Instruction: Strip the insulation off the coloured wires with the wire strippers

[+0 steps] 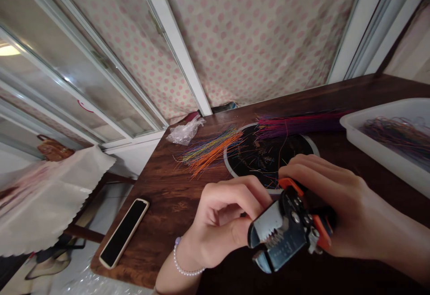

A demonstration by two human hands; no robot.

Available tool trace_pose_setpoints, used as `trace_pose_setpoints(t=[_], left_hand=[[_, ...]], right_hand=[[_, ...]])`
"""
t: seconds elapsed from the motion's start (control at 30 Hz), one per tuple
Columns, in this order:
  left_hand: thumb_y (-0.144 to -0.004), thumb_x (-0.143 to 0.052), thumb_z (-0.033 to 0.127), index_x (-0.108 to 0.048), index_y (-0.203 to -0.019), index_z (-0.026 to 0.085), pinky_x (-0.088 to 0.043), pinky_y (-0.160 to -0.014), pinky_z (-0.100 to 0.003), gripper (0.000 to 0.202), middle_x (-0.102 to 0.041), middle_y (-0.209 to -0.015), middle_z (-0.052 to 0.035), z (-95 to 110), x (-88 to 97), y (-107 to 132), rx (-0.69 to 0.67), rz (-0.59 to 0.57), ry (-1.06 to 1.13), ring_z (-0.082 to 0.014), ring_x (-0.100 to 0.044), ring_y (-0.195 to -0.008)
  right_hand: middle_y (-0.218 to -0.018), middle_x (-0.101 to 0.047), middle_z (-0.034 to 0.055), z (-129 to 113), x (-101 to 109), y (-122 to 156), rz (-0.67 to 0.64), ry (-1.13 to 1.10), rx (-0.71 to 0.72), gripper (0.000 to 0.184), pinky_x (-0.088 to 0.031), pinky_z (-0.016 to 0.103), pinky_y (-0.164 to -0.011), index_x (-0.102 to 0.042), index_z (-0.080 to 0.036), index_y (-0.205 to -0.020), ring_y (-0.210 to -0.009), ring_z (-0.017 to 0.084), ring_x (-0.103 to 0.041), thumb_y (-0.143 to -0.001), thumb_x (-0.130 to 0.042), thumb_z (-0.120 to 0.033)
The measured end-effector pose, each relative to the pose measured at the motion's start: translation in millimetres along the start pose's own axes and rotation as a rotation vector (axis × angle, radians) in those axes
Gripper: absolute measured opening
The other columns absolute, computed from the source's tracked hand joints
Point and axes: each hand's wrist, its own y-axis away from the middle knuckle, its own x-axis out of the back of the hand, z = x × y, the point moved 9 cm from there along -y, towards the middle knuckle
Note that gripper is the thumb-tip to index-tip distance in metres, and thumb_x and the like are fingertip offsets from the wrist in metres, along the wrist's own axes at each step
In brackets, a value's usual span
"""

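Wrapped around the orange handles of a black wire stripper [285, 237] is my right hand [349, 210]. The tool's toothed jaws point toward the lower left. My left hand [225, 223], with a beaded bracelet [183, 268] at the wrist, is pinched closed beside the jaws. Whatever lies between its fingertips is hidden behind the tool and fingers. A thin wire [285, 140] curves up just beyond my hands. Behind them, a bundle of orange, yellow and blue wires [215, 149] and a bundle of red and purple wires [302, 124] lie on the table.
Wire scraps are scattered on a black round mat [242, 151] with a pale rim. A white plastic tub [379, 151] of tangled wires stands at right. A phone [124, 232] lies near the left edge of the wooden table [168, 187]; a clear plastic bag [186, 131] sits at the back.
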Motion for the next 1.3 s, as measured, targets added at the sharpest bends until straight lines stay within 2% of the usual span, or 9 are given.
trace_pose_setpoints(t=[0.07, 0.2, 0.3, 0.43, 0.57, 0.77, 0.93, 1.13, 1.3], left_hand=[[-0.083, -0.071, 0.027, -0.043, -0.063, 0.018, -0.037, -0.056, -0.023, 0.036, -0.043, -0.066, 0.0028, 0.8, -0.7, -0.5, -0.006, -0.011, -0.002, -0.0082, -0.044, -0.057], [-0.083, -0.072, 0.028, -0.042, -0.063, 0.018, -0.037, -0.056, -0.022, 0.037, -0.043, -0.067, 0.0031, 0.5, -1.2, -1.2, -0.004, -0.013, 0.011, -0.0077, -0.043, -0.057], [-0.080, -0.074, 0.033, -0.042, -0.060, 0.017, -0.037, -0.053, -0.022, 0.042, -0.044, -0.065, 0.0027, -3.1, -0.4, 0.0, 0.023, 0.030, 0.011, -0.0078, -0.041, -0.055], [-0.079, -0.075, 0.036, -0.048, -0.061, 0.018, -0.033, -0.050, -0.022, 0.038, -0.048, -0.067, 0.0005, -6.0, 4.0, 3.2, 0.035, 0.112, 0.024, -0.0085, -0.038, -0.055], [-0.083, -0.072, 0.034, -0.052, -0.064, 0.018, -0.036, -0.053, -0.024, 0.032, -0.050, -0.069, 0.0001, -3.8, 0.9, 3.3, 0.009, 0.053, 0.015, -0.0093, -0.040, -0.057], [-0.086, -0.069, 0.030, -0.052, -0.067, 0.018, -0.035, -0.055, -0.023, 0.028, -0.049, -0.072, 0.0004, -2.6, 2.5, 4.8, -0.028, 0.050, 0.011, -0.0096, -0.040, -0.061], [-0.082, -0.073, 0.041, -0.049, -0.061, 0.018, -0.035, -0.052, -0.024, 0.040, -0.049, -0.067, 0.0004, -6.8, 2.5, 4.3, 0.003, 0.061, -0.020, -0.0095, -0.040, -0.057], [-0.087, -0.068, 0.030, -0.048, -0.068, 0.017, -0.036, -0.055, -0.022, 0.031, -0.045, -0.070, 0.0019, -2.9, -2.2, 2.7, -0.051, 0.012, 0.018, -0.0087, -0.043, -0.061], [-0.087, -0.069, 0.034, -0.048, -0.070, 0.018, -0.036, -0.055, -0.022, 0.031, -0.044, -0.071, 0.0019, -3.4, -3.2, 3.9, -0.062, 0.002, 0.028, -0.0086, -0.041, -0.061]], right_hand=[[-0.069, -0.060, 0.0006, -4.4, -0.4, 0.9, -0.012, -0.005, 0.052, 0.011, -0.047, 0.031, -0.052, -0.046, -0.024, -0.085, -0.059, 0.018, -0.056, -0.079, -0.049, -0.016], [-0.070, -0.058, 0.0013, -5.0, -1.6, 1.4, -0.019, -0.008, 0.062, 0.016, -0.047, 0.032, -0.052, -0.045, -0.023, -0.088, -0.061, 0.019, -0.055, -0.077, -0.050, -0.013], [-0.070, -0.057, 0.0008, -5.4, -2.0, 0.8, -0.008, 0.004, 0.072, 0.019, -0.046, 0.032, -0.051, -0.044, -0.023, -0.089, -0.059, 0.019, -0.053, -0.075, -0.049, -0.012], [-0.068, -0.055, 0.0004, -5.1, -1.2, 0.3, 0.012, 0.060, 0.068, 0.022, -0.045, 0.031, -0.050, -0.044, -0.024, -0.089, -0.058, 0.019, -0.052, -0.073, -0.046, -0.010], [-0.068, -0.057, 0.0013, -5.7, -1.4, 0.3, 0.010, 0.078, 0.064, 0.021, -0.047, 0.030, -0.050, -0.042, -0.024, -0.090, -0.058, 0.019, -0.053, -0.074, -0.046, -0.011], [-0.069, -0.060, 0.0025, -6.9, 2.7, 1.1, 0.060, 0.109, 0.093, 0.018, -0.049, 0.031, -0.050, -0.038, -0.024, -0.089, -0.057, 0.019, -0.055, -0.078, -0.047, -0.013], [-0.070, -0.060, 0.0041, -8.4, 2.6, 1.2, 0.052, 0.159, 0.125, 0.021, -0.049, 0.034, -0.051, -0.041, -0.022, -0.094, -0.059, 0.022, -0.057, -0.076, -0.047, -0.011], [-0.071, -0.059, 0.0036, -7.2, -0.9, 2.5, 0.018, 0.133, 0.123, 0.022, -0.050, 0.035, -0.052, -0.044, -0.021, -0.098, -0.062, 0.022, -0.055, -0.077, -0.048, -0.013], [-0.070, -0.058, 0.0024, -6.2, 1.2, 2.8, 0.060, 0.106, 0.124, 0.024, -0.048, 0.033, -0.051, -0.043, -0.022, -0.096, -0.060, 0.020, -0.054, -0.074, -0.046, -0.013]])
